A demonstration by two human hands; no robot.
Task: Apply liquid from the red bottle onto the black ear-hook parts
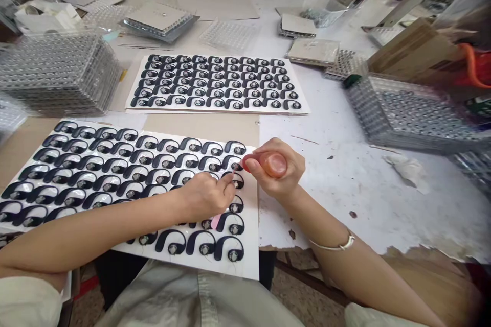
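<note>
Many black hooks (70, 200) line the near board (251, 260). Toward its right edge, the left hand (207, 196) pinches a pink tool (215, 222); the right hand's (290, 173) fingers wrap a red bottle (275, 164), best kept steady beside the hooks.
</note>
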